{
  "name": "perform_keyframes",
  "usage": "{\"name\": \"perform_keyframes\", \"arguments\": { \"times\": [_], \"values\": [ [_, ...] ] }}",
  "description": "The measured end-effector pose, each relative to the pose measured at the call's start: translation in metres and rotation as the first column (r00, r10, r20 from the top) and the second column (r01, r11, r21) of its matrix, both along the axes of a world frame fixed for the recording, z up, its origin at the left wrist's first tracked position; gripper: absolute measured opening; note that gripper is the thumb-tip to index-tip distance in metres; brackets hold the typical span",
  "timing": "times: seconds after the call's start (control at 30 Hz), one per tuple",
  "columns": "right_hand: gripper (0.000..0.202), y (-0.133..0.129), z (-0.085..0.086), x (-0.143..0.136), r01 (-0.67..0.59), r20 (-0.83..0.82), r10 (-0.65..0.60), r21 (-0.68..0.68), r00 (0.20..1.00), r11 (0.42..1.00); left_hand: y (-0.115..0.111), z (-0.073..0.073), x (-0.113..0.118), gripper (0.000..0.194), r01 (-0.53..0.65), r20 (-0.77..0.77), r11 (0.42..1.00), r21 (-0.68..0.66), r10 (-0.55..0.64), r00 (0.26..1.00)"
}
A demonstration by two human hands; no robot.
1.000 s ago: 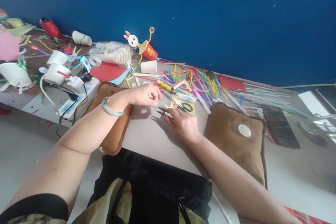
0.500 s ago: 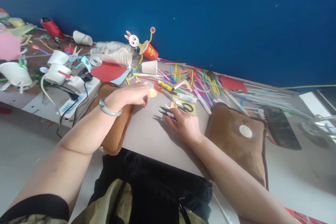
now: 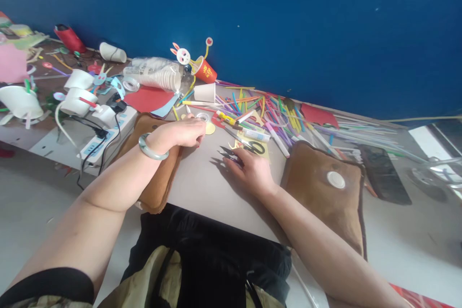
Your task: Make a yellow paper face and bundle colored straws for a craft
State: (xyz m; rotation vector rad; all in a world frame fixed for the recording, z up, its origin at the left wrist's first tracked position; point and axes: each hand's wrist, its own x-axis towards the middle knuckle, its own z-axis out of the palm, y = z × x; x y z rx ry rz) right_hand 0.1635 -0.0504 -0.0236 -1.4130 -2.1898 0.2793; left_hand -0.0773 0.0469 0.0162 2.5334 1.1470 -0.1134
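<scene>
The person's right hand [image 3: 254, 168] rests low over the smooth pale grey table [image 3: 209, 187]. Its fingers are wrapped around a small pair of dark metal scissors [image 3: 229, 151], and I can see the two pointy blades poking out past them toward the left hand [image 3: 189, 132]. The blades are a little bit apart.

The left hand is near the middle of the table, with its fingers bent down and close together. I can't tell whether they pinch anything, because the back of the hand hides it. Just beside those fingers lies a flat, round, pale yellow piece [image 3: 210, 128], and right behind it is a clear round roll of tape [image 3: 202, 117]. A smooth pale green ring bracelet [image 3: 153, 149] sits around the left wrist.

Behind the right hand I see another pair of scissors with black loop handles [image 3: 258, 147], lying on some yellow paper [image 3: 266, 154]. A fat pink and white marker [image 3: 276, 139] lies near them, and a big messy pile of thin, bright-coloured sticks [image 3: 249, 101] spreads out behind.

The left arm goes over a soft brown pillow [image 3: 155, 187]. Well over on the other side, next to the right arm, is a soft brown pillow with a round white cap [image 3: 325, 202].
</scene>
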Motion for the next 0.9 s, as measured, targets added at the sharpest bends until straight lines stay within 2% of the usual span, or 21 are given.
{"name": "perform_keyframes", "arguments": {
  "times": [0.07, 0.13, 0.2, 0.27, 0.33, 0.43, 0.63, 0.83, 0.9],
  "values": [
    [0.030, 0.000, 0.002, -0.002, 0.020, -0.113, -0.029, -0.080, 0.993, 0.997, 0.000, 0.001, 0.001, 0.009, 0.002, 0.058, 1.000, 0.004, -0.003, 0.998],
    [0.026, 0.001, 0.004, -0.003, 0.017, -0.266, -0.064, -0.175, 0.962, 0.984, -0.002, 0.003, 0.005, 0.005, 0.013, 0.205, 1.000, -0.007, -0.011, 0.979],
    [0.024, 0.003, 0.007, -0.004, -0.027, -0.410, -0.089, -0.269, 0.908, 0.963, -0.007, 0.006, 0.012, 0.004, 0.036, 0.388, 0.998, -0.055, -0.011, 0.922],
    [0.026, 0.005, 0.011, -0.004, -0.082, -0.499, -0.109, -0.346, 0.860, 0.935, -0.014, 0.010, 0.020, 0.009, 0.016, 0.540, 0.991, -0.130, 0.057, 0.839],
    [0.028, 0.006, 0.013, -0.005, -0.107, -0.548, -0.132, -0.383, 0.826, 0.917, -0.021, 0.012, 0.028, 0.010, -0.024, 0.617, 0.982, -0.189, 0.138, 0.774],
    [0.026, 0.007, 0.013, -0.005, -0.074, -0.590, -0.165, -0.360, 0.791, 0.930, -0.030, 0.011, 0.038, 0.010, -0.057, 0.650, 0.975, -0.215, 0.186, 0.736],
    [0.017, 0.007, 0.011, -0.006, -0.068, -0.614, -0.136, -0.298, 0.777, 0.952, -0.037, 0.005, 0.046, 0.004, -0.070, 0.632, 0.978, -0.197, 0.182, 0.753],
    [0.020, 0.007, 0.013, -0.003, -0.062, -0.637, -0.170, -0.325, 0.752, 0.944, -0.041, 0.001, 0.049, 0.017, -0.086, 0.660, 0.971, -0.222, 0.215, 0.720],
    [0.018, 0.007, 0.013, -0.002, -0.034, -0.638, -0.191, -0.323, 0.746, 0.946, -0.043, 0.000, 0.051, 0.014, -0.082, 0.666, 0.970, -0.228, 0.217, 0.714]
  ]
}}
